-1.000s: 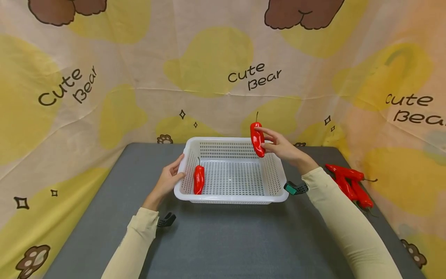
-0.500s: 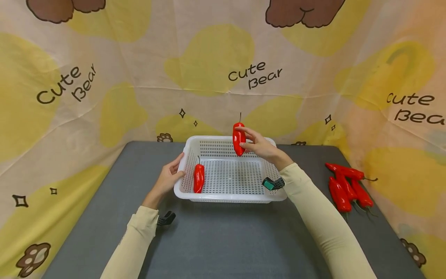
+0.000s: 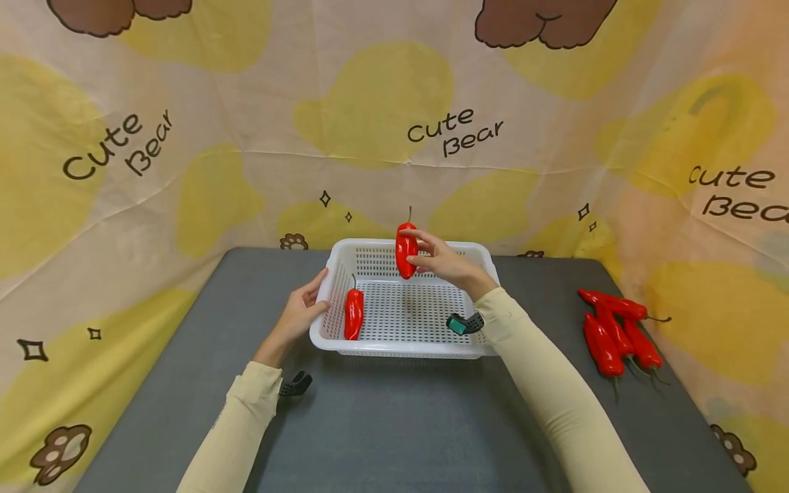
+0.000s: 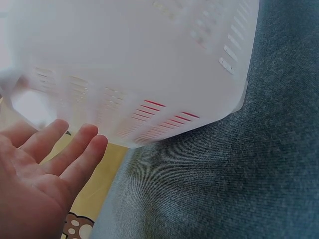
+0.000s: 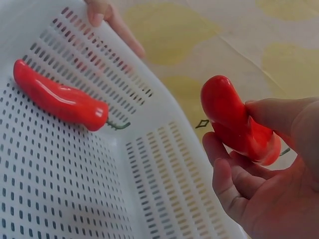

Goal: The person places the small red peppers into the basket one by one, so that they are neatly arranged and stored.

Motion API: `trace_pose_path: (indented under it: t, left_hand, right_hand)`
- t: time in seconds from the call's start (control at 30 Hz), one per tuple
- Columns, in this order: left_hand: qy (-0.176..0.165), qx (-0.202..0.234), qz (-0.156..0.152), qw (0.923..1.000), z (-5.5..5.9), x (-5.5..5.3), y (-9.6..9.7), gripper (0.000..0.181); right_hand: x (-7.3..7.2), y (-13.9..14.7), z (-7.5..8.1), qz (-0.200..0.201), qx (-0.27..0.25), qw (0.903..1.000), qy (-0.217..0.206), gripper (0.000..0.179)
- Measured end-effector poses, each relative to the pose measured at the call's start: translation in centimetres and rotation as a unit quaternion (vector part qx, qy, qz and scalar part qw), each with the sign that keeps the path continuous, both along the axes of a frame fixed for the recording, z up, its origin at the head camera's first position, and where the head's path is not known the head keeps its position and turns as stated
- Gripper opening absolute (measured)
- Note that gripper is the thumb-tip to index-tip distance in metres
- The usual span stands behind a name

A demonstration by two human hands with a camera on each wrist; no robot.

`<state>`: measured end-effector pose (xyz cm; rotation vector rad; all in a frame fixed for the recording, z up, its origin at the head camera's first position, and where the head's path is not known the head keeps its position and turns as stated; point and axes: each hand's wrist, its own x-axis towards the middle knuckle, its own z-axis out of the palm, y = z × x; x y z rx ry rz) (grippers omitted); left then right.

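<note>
My right hand (image 3: 442, 262) pinches a red chili pepper (image 3: 405, 250) between thumb and fingers, stem up, over the back part of a white plastic basket (image 3: 407, 348). In the right wrist view this held pepper (image 5: 234, 119) shows beyond the basket's rim. My left hand (image 3: 297, 313) grips the basket's left rim, with the thumb over the edge and the fingers along the outside wall. From the left wrist view, the fingers of my left hand (image 4: 55, 164) lie beside the slotted wall. Another red chili pepper (image 3: 354, 314) lies inside the basket along its left side.
Several red chili peppers (image 3: 604, 348) lie in a pile on the right side of the grey table (image 3: 394, 424). A cloth backdrop (image 3: 370, 103) with yellow patches and bear prints hangs close behind and along both sides.
My right hand has carried the pepper leftward and slightly lower over the basket. The left hand stays on the rim, and the basket has hardly moved.
</note>
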<state>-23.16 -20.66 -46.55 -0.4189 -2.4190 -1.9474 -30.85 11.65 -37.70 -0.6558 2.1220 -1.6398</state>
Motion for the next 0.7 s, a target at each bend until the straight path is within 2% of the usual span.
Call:
trace_pose_path:
  t: [0.47, 0.6, 0.7]
  left_hand:
    - [-0.003, -0.001, -0.003, 1.0, -0.1, -0.1, 0.0, 0.072]
    - [-0.007, 0.0, -0.003, 1.0, -0.1, -0.1, 0.1, 0.072]
    - [-0.008, 0.002, -0.003, 1.0, -0.1, 0.0, 0.1, 0.073]
  right_hand:
    - [-0.5, -2.7, -0.8, 0.009, -0.006, 0.9998, -0.017, 0.059]
    - [-0.5, -3.3, -1.1, 0.006, 0.005, 0.9998, -0.017, 0.058]
    - [-0.5, -3.7, -1.4, 0.004, 0.011, 0.9994, -0.032, 0.059]
